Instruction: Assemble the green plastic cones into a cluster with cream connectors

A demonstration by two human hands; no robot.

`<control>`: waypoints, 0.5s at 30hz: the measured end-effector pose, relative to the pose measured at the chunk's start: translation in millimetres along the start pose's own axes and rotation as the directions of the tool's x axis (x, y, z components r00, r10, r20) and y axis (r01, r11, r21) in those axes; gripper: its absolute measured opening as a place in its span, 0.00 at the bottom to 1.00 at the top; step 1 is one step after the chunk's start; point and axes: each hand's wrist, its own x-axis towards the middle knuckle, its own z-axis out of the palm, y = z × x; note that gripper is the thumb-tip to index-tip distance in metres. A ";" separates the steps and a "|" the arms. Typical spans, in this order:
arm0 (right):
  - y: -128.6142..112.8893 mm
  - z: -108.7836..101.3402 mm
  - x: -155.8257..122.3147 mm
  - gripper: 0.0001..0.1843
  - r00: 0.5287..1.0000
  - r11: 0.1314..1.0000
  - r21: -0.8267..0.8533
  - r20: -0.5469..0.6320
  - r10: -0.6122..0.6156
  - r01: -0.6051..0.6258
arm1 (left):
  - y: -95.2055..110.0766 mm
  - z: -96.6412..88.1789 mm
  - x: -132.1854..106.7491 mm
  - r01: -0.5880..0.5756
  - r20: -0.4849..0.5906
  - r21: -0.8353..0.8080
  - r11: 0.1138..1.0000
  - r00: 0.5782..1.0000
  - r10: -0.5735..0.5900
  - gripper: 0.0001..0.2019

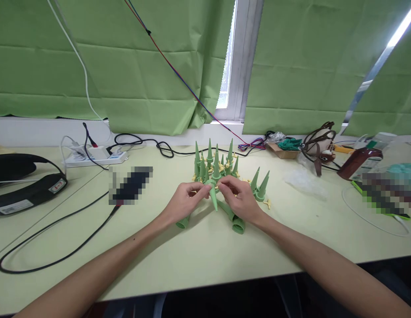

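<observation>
My left hand (188, 201) is closed on a green plastic spike (214, 199), which points down and toward me. My right hand (238, 198) pinches at the spike's wide end, where a bit of a small yellow piece (216, 186) shows between the fingertips; most of it is hidden. Just behind both hands, several green spikes (216, 161) stand point up, with small yellow T-shaped pieces among them. One such yellow T-shaped piece (268, 203) lies at the right, beside two or so upright spikes (262, 187). Under my right hand a spike (238, 226) lies on its side, its threaded opening facing me.
Another spike's open end (182, 223) shows under my left wrist. Left on the table (192, 260) lie a blurred dark phone (131, 185) on a cable and a power strip (96, 157). At right are a cardboard box (283, 151), a plastic bag (306, 183) and a brown bottle (359, 163).
</observation>
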 end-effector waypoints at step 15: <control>-1.3 0.6 -0.5 0.15 0.998 0.997 0.049 0.013 0.055 -0.056 | -14.2 0.2 -0.8 -0.144 -0.083 0.048 0.988 0.986 0.148 0.13</control>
